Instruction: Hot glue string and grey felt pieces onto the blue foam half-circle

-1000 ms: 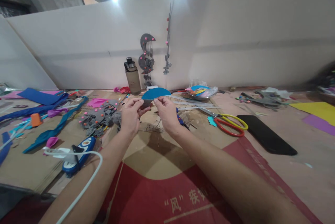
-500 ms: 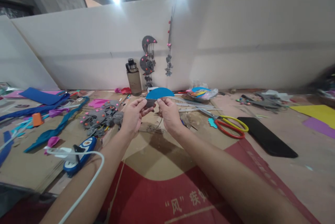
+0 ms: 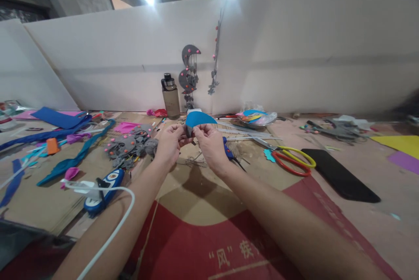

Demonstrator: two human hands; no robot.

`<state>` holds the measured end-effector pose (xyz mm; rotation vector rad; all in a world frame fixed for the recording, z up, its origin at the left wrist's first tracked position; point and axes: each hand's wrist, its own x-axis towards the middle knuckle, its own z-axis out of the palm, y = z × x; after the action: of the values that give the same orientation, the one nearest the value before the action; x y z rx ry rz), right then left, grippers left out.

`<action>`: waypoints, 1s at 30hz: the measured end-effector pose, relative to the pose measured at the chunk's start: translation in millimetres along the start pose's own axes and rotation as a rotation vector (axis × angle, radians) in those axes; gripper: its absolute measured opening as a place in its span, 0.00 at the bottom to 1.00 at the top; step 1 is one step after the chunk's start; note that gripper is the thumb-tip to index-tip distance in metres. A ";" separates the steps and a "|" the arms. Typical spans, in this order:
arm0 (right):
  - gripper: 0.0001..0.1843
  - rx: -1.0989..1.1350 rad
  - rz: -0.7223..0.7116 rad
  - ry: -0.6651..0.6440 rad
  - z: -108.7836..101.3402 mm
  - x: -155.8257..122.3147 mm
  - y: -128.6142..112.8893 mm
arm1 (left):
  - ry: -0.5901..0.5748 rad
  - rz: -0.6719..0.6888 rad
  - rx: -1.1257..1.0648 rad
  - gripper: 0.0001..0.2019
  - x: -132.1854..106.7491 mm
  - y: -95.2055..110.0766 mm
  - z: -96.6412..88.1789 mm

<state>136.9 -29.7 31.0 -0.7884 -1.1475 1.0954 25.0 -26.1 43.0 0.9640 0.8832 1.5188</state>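
Observation:
My left hand and my right hand are close together over the cardboard, thumbs and fingertips pinched. Between them is a small dark grey felt-like piece, mostly covered by the fingers. A blue rounded sheet shows just above the fingertips; whether it is held or lies behind them I cannot tell. Beside my right hand a blue tool with a dark cord shows in part. Thin grey string lies on the cardboard below the hands. Left of my left hand is a pile of grey felt pieces with pink and orange dots.
Scissors with red and yellow handles and a black phone lie at right. A bottle stands by the white partition, near hanging grey ornaments. A white cable crosses my left forearm.
The grey piece has turned from lying sideways to more upright between the fingers, and less of it shows. The blue sheet's visible outline has changed. The view has shifted slightly.

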 end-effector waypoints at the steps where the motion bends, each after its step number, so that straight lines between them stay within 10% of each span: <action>1: 0.11 -0.004 -0.012 0.014 -0.4 0.3 0.8 | 0.011 0.036 0.016 0.10 -0.6 -2.2 0.8; 14: 0.09 -0.284 -0.191 -0.020 -3.2 -1.7 2.4 | 0.045 0.415 0.602 0.06 -15.0 0.2 1.8; 21: 0.06 -0.397 -0.271 -0.046 -6.1 -4.6 -1.2 | 0.111 0.260 0.667 0.07 -10.4 -1.3 1.5; 30: 0.05 -0.249 -0.098 0.057 -8.1 7.2 12.0 | 0.052 0.125 0.218 0.10 2.7 -7.1 -2.1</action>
<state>142.0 -18.8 20.1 -0.9398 -1.2760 0.8542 25.6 -22.5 36.0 1.1604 1.0585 1.5816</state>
